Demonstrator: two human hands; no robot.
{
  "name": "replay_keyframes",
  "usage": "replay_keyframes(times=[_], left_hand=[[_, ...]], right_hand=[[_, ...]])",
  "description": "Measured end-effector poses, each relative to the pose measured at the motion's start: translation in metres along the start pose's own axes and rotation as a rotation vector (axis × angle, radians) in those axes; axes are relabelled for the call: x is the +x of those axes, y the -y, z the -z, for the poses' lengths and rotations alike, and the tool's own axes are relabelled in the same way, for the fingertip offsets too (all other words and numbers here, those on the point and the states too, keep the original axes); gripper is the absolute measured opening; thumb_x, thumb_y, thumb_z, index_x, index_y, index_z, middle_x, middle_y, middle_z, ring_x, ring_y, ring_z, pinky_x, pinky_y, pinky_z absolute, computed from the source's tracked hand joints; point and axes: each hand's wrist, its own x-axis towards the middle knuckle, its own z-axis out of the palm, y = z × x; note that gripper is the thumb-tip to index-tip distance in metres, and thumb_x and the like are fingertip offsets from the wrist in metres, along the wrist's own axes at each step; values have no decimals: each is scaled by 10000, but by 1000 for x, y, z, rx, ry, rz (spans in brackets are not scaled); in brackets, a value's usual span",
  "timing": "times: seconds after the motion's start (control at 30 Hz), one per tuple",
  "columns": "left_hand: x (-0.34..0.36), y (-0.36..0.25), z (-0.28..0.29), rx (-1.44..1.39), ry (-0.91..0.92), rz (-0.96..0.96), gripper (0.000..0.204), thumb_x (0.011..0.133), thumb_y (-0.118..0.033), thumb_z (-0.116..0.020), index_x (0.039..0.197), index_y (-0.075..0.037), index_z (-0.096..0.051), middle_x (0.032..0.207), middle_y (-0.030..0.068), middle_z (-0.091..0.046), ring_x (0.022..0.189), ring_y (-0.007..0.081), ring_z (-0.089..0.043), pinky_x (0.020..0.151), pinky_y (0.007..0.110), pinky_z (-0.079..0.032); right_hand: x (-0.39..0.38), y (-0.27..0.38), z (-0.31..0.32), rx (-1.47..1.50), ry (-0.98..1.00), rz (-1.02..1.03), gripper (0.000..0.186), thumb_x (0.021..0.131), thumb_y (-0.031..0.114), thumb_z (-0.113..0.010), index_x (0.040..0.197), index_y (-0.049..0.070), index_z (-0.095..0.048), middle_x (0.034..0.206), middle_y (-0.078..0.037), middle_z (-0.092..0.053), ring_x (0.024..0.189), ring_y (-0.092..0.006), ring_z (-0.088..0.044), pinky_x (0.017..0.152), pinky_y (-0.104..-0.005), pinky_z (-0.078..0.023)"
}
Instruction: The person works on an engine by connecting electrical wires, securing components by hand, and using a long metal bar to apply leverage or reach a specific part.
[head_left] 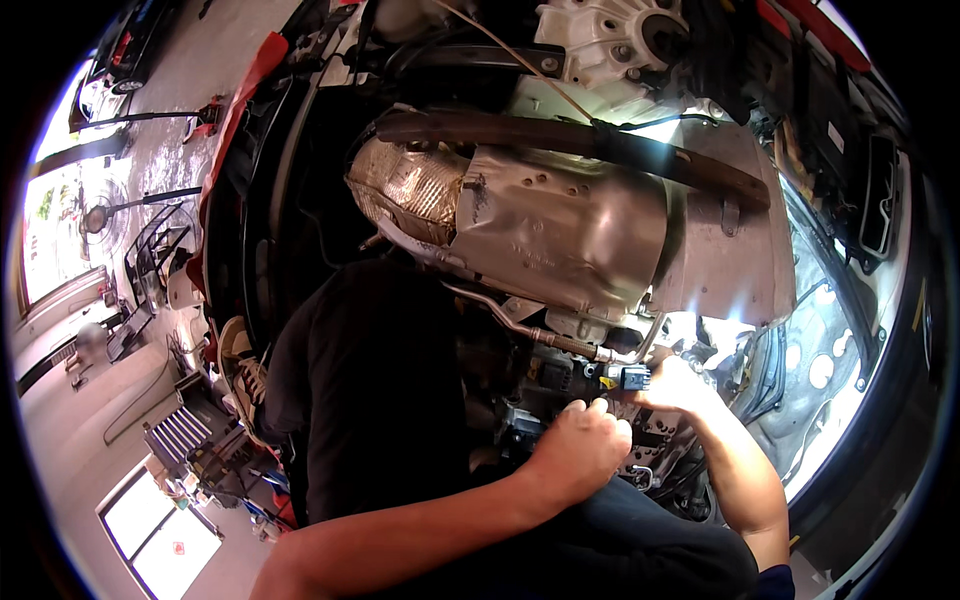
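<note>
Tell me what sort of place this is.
Probably a vehicle repair workshop: a metal heat shield and a bolted pale casing lie exposed, and a dark car stands at upper left.

The shield (565, 235) is silver-grey; the foil (410, 190) at its left has a ribbed pattern with a golden tone. The long bar (560, 143) is brown. The small block (635, 379) looks dark and bluish. At far left, a panel (182, 437) carries white and dark stripes.
</note>
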Motion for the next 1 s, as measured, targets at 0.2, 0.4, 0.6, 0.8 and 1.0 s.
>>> replay_keyframes(times=[0.2,0.4,0.6,0.8,1.0], left_hand=[[-6,3,-1,-35,30,56,124,797,-170,-616,712,-79,-612,715,72,-612,789,242,-588,666,362,-465],[-6,3,1,-115,-29,56,133,809,-168,-614,724,-65,-621,729,82,-607,813,255,-579,712,369,-450],[-23,7,-14,1,34,-29,97,770,-139,-563,721,-80,-623,769,79,-591,852,232,-559,716,351,-442],[-18,1,-7,28,77,3,71,755,-107,-567,714,-60,-600,754,98,-598,835,246,-573,709,339,-452],[7,-3,22,6,49,-17,81,748,-116,-594,701,-50,-593,719,118,-605,768,278,-594,730,379,-449]], right_hand=[[3,1,0,-27,53,69,727,649,514,-776,1146,2,-638,1004,-248,-690,944,-333,-679,838,-400,-536],[-10,19,8,91,31,132,606,675,441,-788,1179,127,-672,993,-156,-719,891,-247,-688,794,-347,-539],[8,-8,-3,56,45,161,565,682,341,-813,1179,108,-678,976,-105,-719,869,-179,-658,784,-320,-526],[7,-4,-8,122,-1,161,569,676,272,-827,1193,94,-671,953,-87,-724,830,-153,-639,781,-310,-522],[-6,17,5,31,16,57,524,651,424,-785,1033,73,-711,861,-161,-718,793,-251,-690,762,-357,-548]])
